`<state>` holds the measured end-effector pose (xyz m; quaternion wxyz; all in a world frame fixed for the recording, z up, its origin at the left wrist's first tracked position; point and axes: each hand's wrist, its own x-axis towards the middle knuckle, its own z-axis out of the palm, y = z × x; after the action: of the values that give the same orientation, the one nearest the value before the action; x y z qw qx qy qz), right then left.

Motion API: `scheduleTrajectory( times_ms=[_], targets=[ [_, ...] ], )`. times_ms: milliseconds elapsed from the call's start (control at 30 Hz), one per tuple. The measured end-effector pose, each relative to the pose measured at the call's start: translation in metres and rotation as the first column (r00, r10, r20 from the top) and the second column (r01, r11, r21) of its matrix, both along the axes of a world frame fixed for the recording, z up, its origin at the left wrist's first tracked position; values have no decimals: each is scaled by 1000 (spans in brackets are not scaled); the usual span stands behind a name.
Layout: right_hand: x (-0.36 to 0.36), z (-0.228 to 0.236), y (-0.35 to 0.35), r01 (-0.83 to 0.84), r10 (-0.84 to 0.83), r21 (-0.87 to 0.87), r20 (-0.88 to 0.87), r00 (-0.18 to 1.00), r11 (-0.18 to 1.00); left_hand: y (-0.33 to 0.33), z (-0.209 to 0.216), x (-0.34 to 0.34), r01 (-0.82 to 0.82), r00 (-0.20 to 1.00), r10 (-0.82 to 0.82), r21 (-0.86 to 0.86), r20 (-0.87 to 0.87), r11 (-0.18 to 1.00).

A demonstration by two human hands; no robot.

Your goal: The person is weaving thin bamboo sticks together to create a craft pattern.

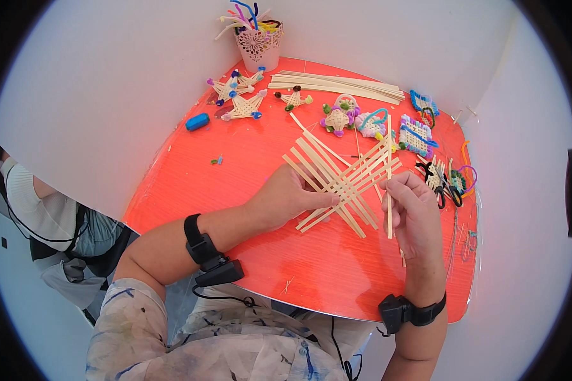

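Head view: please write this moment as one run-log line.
left hand: holds crossed lattice of flat pale strips | right hand: pinches single flat pale strip | surface: red wood-grain table

Hands: two
Strip lattice in left hand: one
Pink pot beyond left hand: one
Arm straps: two
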<state>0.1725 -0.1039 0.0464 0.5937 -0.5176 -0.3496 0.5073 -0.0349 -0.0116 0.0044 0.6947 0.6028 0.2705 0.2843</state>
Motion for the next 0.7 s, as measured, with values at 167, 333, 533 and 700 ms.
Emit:
scheduleTrajectory(
  times_ms=[167,333,533,700],
  targets=[
    [0,1,-1,-4,6,-17,119,993,1000,1,-2,-1,39,999,-38,-44,37,998],
    [3,-1,0,-13,6,19,309,951,1000,3,-1,-1,61,997,-54,-141,56,988],
    [5,-9,0,-42,3,102,356,935,994,5,-4,-1,92,991,-69,-214,112,972],
    [9,-8,0,-9,-53,111,542,839,994,6,-3,-1,146,985,-115,-277,126,950]
  ],
)
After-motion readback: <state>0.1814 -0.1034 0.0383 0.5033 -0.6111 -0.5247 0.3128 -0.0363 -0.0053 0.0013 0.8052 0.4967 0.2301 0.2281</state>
